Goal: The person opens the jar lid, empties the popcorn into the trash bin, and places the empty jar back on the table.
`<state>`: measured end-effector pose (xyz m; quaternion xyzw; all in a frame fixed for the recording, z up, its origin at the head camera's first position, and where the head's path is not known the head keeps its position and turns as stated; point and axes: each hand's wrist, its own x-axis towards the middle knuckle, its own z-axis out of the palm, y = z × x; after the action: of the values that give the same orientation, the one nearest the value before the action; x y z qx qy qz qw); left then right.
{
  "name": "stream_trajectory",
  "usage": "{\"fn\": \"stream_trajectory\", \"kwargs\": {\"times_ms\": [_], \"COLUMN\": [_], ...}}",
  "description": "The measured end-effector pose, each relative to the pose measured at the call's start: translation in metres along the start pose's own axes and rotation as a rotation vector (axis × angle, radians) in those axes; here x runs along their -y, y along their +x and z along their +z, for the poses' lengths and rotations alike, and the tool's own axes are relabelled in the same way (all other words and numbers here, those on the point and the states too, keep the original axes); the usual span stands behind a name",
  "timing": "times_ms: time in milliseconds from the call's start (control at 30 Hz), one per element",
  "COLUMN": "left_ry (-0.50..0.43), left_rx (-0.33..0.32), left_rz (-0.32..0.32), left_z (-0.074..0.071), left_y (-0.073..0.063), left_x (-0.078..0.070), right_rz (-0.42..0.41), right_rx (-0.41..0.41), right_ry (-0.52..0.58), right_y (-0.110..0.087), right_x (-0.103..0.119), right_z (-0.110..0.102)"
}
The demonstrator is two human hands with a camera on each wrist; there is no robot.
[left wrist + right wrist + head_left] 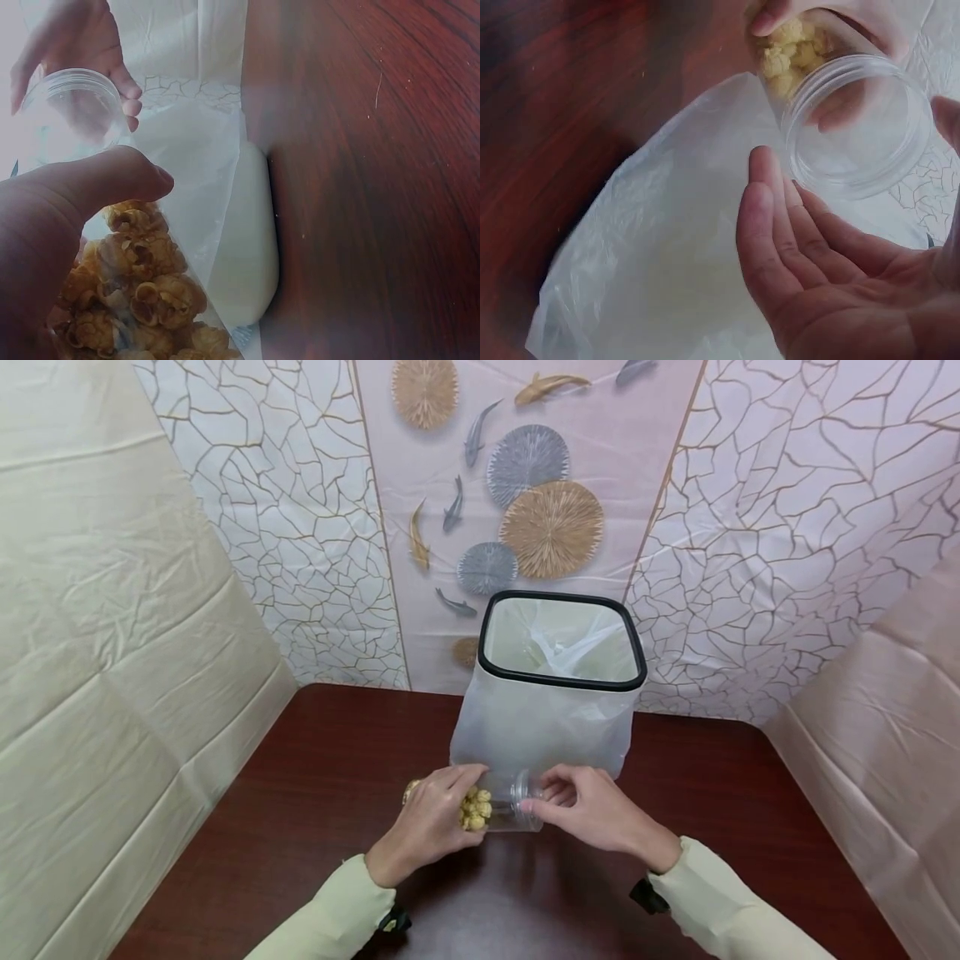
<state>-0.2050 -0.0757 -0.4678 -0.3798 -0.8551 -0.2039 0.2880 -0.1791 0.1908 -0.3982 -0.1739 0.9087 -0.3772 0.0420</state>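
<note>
My left hand [433,817] grips a clear plastic jar [504,787] around its body. The jar is tipped nearly onto its side, and its open mouth [859,131] faces right. Caramel-coloured popcorn [154,296] fills the bottom end, partly hidden behind the left fingers; the part toward the mouth is see-through. Just off the mouth is my right hand [596,810], palm toward it. In the right wrist view its loosely bent fingers [765,232] lie below the rim, with the thumb across at the other side and nothing between them.
A white bin [543,722] with a black rim [562,681] and a translucent liner bag stands directly behind the jar. The dark red-brown table [337,777] extends to both sides. Cream cloth walls flank it, and a patterned backdrop [300,527] hangs at the back.
</note>
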Motion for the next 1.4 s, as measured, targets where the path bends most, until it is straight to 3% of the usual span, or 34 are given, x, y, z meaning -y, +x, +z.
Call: {"fn": "stream_trajectory", "kwargs": {"times_ms": [200, 400, 533, 800, 1133, 1400], "left_ry": [-0.006, -0.024, -0.029, -0.031, -0.009, -0.016], "left_rx": [0.018, 0.028, 0.034, 0.052, 0.04, 0.05], "left_rz": [-0.013, -0.06, -0.098, -0.171, -0.23, -0.254], "left_z": [0.0, -0.004, -0.008, -0.017, -0.029, -0.029], "left_y": [0.001, 0.002, 0.0, -0.012, -0.031, -0.039], "left_x": [-0.001, -0.001, 0.0, 0.012, 0.027, 0.032], "right_rz": [-0.132, -0.358, -0.437, -0.41, -0.342, -0.171], "right_rx": [-0.033, -0.118, -0.149, -0.158, -0.108, 0.029], "right_ry": [-0.048, -0.216, -0.317, -0.54, -0.589, -0.584], "right_y": [-0.002, -0.006, -0.012, -0.027, -0.044, -0.055], "right_x": [-0.001, 0.002, 0.001, -0.023, -0.075, -0.107], "right_z": [-0.001, -0.011, -0.02, -0.034, -0.033, -0.019]}}
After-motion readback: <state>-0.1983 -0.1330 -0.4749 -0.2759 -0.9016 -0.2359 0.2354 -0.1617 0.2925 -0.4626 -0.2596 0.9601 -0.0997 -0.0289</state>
